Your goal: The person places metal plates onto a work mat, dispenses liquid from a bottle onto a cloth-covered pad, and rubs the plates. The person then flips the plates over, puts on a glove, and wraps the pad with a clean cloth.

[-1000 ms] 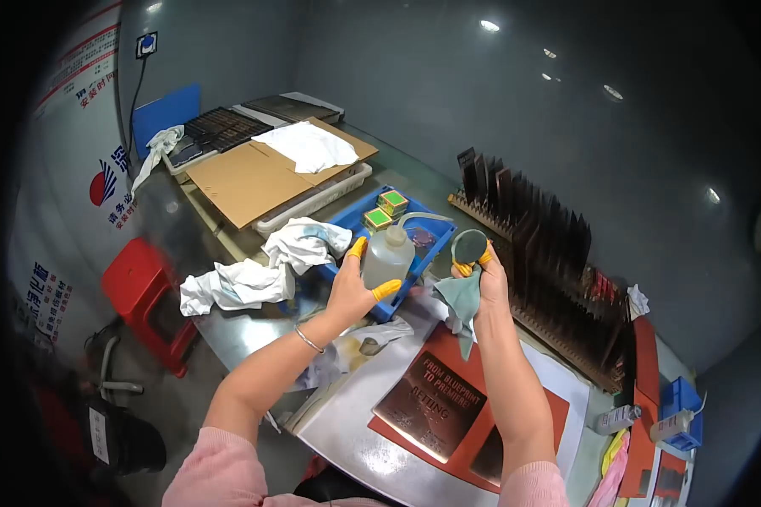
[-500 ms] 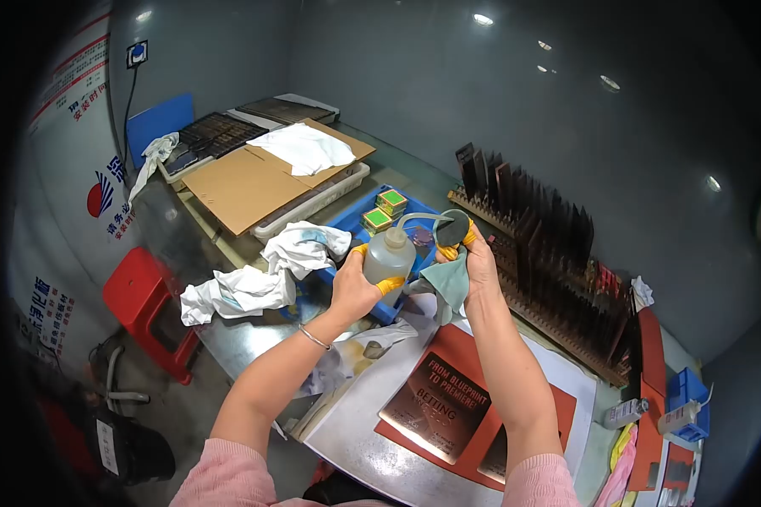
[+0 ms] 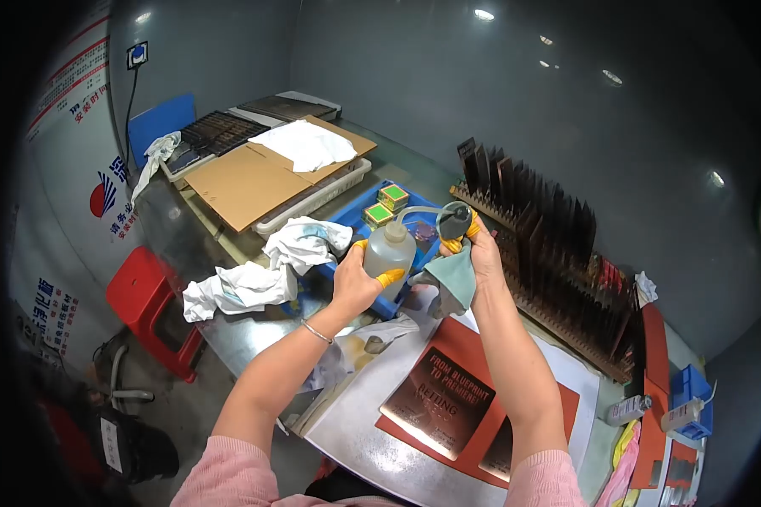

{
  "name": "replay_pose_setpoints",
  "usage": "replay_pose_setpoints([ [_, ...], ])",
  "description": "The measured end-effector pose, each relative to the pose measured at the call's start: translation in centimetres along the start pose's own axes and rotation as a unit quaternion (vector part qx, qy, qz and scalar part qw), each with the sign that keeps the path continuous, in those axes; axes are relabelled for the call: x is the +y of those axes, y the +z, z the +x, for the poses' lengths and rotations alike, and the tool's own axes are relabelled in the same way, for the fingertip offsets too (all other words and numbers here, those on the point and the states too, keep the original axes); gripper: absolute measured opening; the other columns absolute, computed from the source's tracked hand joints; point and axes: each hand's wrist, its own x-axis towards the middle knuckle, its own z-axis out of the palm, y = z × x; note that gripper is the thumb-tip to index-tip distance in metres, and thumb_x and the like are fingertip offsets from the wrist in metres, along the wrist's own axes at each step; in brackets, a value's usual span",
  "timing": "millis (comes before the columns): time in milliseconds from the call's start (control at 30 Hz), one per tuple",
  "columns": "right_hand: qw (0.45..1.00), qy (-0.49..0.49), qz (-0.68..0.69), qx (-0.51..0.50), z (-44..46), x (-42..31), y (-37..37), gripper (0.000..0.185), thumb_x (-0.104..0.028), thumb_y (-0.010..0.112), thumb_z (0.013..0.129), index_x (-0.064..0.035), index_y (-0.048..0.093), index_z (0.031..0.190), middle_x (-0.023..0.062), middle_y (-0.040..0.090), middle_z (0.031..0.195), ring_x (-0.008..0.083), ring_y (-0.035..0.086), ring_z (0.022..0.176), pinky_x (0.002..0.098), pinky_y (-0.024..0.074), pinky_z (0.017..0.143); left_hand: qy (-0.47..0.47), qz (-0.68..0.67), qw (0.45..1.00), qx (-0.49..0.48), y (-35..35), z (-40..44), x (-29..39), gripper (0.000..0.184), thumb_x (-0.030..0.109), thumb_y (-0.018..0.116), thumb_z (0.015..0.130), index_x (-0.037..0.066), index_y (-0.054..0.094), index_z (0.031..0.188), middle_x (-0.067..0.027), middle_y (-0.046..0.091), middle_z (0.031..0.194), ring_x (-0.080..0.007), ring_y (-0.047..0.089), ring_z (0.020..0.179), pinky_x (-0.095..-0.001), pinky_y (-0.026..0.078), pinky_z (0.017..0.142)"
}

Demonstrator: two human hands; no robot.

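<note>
My left hand [image 3: 357, 286], with yellow finger covers, is wrapped round a translucent squeeze bottle [image 3: 389, 252] with a bent spout tube. That tube reaches right, to the face of a dark round pad [image 3: 455, 222]. Gripping the pad is my right hand [image 3: 487, 258], also in yellow finger covers. A grey-green cloth [image 3: 453, 280] hangs from the pad below those fingers. Beneath both hands is a blue tray [image 3: 347, 218] holding small green-and-gold boxes [image 3: 380, 215]. Nearer me, an engraved metal plate [image 3: 438, 404] lies on a red sheet [image 3: 475, 460].
Crumpled white cloths [image 3: 243, 289] lie left of the tray. Behind them, cardboard [image 3: 245, 188] covers a white bin. A rack of dark plates [image 3: 537, 245] stands along the right. Bottles [image 3: 627, 411] sit at far right; a red stool [image 3: 148, 308] stands at left.
Both hands keep their hold on the bottle and the pad. The pad has tilted slightly in my right hand, and the whole view has shifted a little.
</note>
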Motion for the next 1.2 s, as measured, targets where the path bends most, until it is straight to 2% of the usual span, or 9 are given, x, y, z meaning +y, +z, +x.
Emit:
replay_pose_setpoints([
  [267, 0.997, 0.017, -0.045, 0.064, -2.2, -3.3, 1.1, 0.025, -0.025, 0.042, 0.090, -0.0063, 0.056, 0.099, 0.0088, 0.056, 0.074, 0.0168, 0.050, 0.050, 0.0262, 0.0414, 0.043, -0.003, -0.051, 0.997, -0.053, -0.2, 0.4, -0.4, 0.061, 0.027, 0.075, 0.065, 0.000, 0.046, 0.111, -0.0189, 0.054, 0.106, -0.0335, 0.053, 0.099, -0.0369, 0.043, 0.083],
  [433, 0.942, -0.031, -0.302, 0.146, -8.4, -8.9, 0.2, 0.023, -0.021, 0.048, 0.088, -0.0044, 0.056, 0.102, 0.0039, 0.058, 0.077, 0.0092, 0.051, 0.056, 0.0196, 0.0425, 0.048, 0.231, 0.088, 0.968, 0.033, -2.1, -3.8, 0.2, 0.070, 0.028, 0.067, 0.075, -0.005, 0.033, 0.125, -0.0218, 0.039, 0.123, -0.0359, 0.036, 0.115, -0.0405, 0.031, 0.095],
  [600, 0.779, 0.022, -0.619, 0.099, -17.4, -11.9, 1.1, 0.017, -0.015, 0.054, 0.085, -0.0027, 0.058, 0.096, -0.0020, 0.053, 0.070, 0.0030, 0.047, 0.057, 0.0171, 0.0365, 0.050, 0.237, 0.086, 0.936, -0.246, -5.1, -13.0, 1.1, 0.041, 0.012, 0.065, 0.074, 0.001, 0.050, 0.110, -0.0154, 0.048, 0.118, -0.0326, 0.048, 0.105, -0.0374, 0.038, 0.090],
  [667, 0.781, 0.092, -0.611, 0.092, -21.0, -9.0, 1.3, 0.014, -0.015, 0.055, 0.084, -0.0026, 0.057, 0.091, -0.0021, 0.053, 0.070, 0.0036, 0.048, 0.058, 0.0172, 0.0362, 0.049, 0.203, 0.066, 0.937, -0.277, -5.5, -15.4, 0.6, 0.041, 0.006, 0.062, 0.074, 0.003, 0.050, 0.113, -0.0142, 0.049, 0.113, -0.0327, 0.046, 0.105, -0.0381, 0.038, 0.089],
  [733, 0.819, 0.162, -0.539, 0.116, -24.2, -4.3, 0.9, 0.014, -0.014, 0.058, 0.083, -0.0014, 0.056, 0.087, 0.0021, 0.056, 0.071, 0.0085, 0.052, 0.059, 0.0211, 0.0402, 0.051, 0.164, 0.099, 0.935, -0.299, -5.8, -16.9, 1.0, 0.037, 0.004, 0.062, 0.072, 0.003, 0.053, 0.108, -0.0136, 0.051, 0.105, -0.0315, 0.048, 0.096, -0.0375, 0.040, 0.082],
  [800, 0.752, 0.142, -0.642, 0.056, -26.4, 0.1, -0.7, 0.018, -0.013, 0.062, 0.080, -0.0003, 0.055, 0.089, 0.0092, 0.060, 0.074, 0.0172, 0.058, 0.061, 0.0276, 0.0443, 0.055, 0.154, 0.105, 0.934, -0.306, -5.6, -17.5, 1.4, 0.032, 0.003, 0.062, 0.071, 0.001, 0.055, 0.103, -0.0134, 0.051, 0.102, -0.0311, 0.048, 0.094, -0.0371, 0.040, 0.079],
  [933, 0.731, 0.073, -0.678, 0.020, -26.6, 4.2, -0.3, 0.020, -0.011, 0.065, 0.074, 0.0000, 0.057, 0.089, 0.0168, 0.061, 0.079, 0.0309, 0.060, 0.067, 0.0337, 0.0460, 0.059, 0.117, 0.133, 0.927, -0.332, -4.9, -18.8, 2.7, 0.021, -0.003, 0.059, 0.067, -0.003, 0.056, 0.088, -0.0134, 0.051, 0.094, -0.0306, 0.048, 0.086, -0.0363, 0.041, 0.074],
  [1133, 0.647, -0.032, -0.761, -0.028, -25.0, 7.6, -0.6, 0.015, -0.014, 0.062, 0.075, -0.0020, 0.057, 0.083, 0.0153, 0.060, 0.072, 0.0325, 0.059, 0.063, 0.0409, 0.0444, 0.052, 0.157, 0.135, 0.938, -0.278, -4.9, -20.2, 3.2, 0.024, -0.004, 0.059, 0.062, -0.003, 0.056, 0.085, -0.0128, 0.051, 0.096, -0.0300, 0.048, 0.087, -0.0366, 0.039, 0.075],
  [1200, 0.615, 0.015, -0.788, -0.029, -24.5, 8.2, -0.2, 0.016, -0.015, 0.063, 0.074, -0.0030, 0.060, 0.085, 0.0141, 0.061, 0.076, 0.0307, 0.060, 0.066, 0.0371, 0.0464, 0.055, 0.159, 0.138, 0.934, -0.287, -5.2, -20.4, 2.8, 0.025, -0.002, 0.061, 0.063, -0.002, 0.056, 0.088, -0.0115, 0.051, 0.097, -0.0290, 0.048, 0.089, -0.0367, 0.038, 0.076],
])
